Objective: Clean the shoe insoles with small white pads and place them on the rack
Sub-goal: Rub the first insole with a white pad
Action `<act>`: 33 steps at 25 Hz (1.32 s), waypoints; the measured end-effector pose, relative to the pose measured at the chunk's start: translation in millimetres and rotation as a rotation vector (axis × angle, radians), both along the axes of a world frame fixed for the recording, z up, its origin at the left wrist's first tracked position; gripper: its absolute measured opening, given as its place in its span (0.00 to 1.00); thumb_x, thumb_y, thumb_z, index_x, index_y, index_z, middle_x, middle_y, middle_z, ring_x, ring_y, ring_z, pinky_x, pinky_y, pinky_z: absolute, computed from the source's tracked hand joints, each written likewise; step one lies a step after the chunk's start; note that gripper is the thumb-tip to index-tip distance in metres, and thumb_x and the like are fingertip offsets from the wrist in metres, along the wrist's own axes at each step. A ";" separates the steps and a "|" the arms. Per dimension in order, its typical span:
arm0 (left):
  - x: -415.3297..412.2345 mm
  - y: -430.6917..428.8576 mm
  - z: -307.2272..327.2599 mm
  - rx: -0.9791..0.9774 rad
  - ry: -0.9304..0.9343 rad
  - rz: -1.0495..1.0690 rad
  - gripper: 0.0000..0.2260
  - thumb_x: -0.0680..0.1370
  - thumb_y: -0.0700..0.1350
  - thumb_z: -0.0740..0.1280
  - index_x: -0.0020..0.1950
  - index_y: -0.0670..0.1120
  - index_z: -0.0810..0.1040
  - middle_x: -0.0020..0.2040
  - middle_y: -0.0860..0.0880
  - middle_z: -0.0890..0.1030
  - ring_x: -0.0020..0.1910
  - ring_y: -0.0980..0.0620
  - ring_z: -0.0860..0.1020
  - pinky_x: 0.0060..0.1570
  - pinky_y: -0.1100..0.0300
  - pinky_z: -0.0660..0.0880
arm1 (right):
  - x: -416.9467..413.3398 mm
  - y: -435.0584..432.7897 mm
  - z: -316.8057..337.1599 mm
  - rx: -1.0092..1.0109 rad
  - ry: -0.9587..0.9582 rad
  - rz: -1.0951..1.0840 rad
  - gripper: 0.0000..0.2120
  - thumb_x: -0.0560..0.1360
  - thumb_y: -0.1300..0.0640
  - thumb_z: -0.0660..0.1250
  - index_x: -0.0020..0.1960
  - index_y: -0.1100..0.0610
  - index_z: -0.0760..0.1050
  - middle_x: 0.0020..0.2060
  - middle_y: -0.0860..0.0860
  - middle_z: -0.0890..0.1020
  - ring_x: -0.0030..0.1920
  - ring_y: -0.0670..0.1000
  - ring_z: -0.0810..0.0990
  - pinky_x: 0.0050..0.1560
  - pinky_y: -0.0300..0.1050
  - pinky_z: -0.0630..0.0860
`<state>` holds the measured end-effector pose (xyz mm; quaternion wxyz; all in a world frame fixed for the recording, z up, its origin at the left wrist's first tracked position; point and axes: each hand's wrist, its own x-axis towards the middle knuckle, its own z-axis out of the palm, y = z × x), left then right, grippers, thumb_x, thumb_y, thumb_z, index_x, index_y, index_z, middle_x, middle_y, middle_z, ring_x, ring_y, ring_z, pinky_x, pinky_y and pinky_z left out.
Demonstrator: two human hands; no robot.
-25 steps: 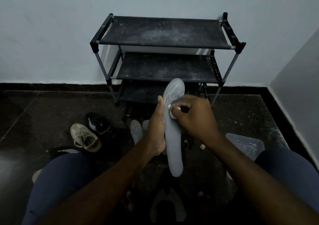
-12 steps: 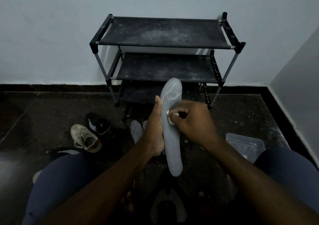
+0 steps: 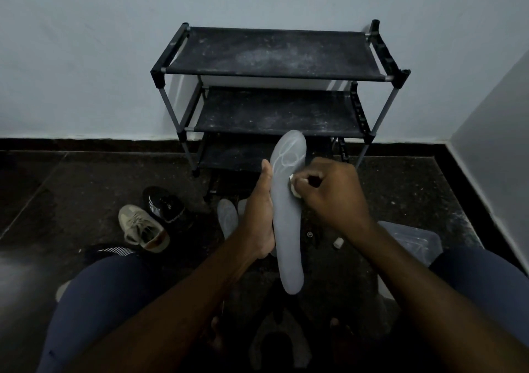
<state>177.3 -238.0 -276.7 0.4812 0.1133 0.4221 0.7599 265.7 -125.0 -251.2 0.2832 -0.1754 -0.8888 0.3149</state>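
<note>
Three shelves make up the rack point(image 3: 272, 54) at the wall. A clear box point(image 3: 412, 241) lies on the floor at the right; its contents cannot be made out. The left hand point(image 3: 260, 218) grips the upright insole point(image 3: 286, 229) by one edge, so hard rubbing could twist it loose. Fingers of the right hand point(image 3: 329, 195) pinch the small pad point(image 3: 293, 185) against it; that pad may slip out.
</note>
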 end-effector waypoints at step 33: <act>-4.5 4.8 -4.0 -0.102 0.085 0.077 0.35 0.81 0.68 0.50 0.69 0.40 0.74 0.63 0.39 0.76 0.65 0.40 0.73 0.69 0.48 0.67 | 2.2 0.5 -3.1 0.024 -0.015 0.074 0.03 0.76 0.61 0.72 0.44 0.57 0.84 0.41 0.48 0.82 0.40 0.45 0.81 0.43 0.50 0.79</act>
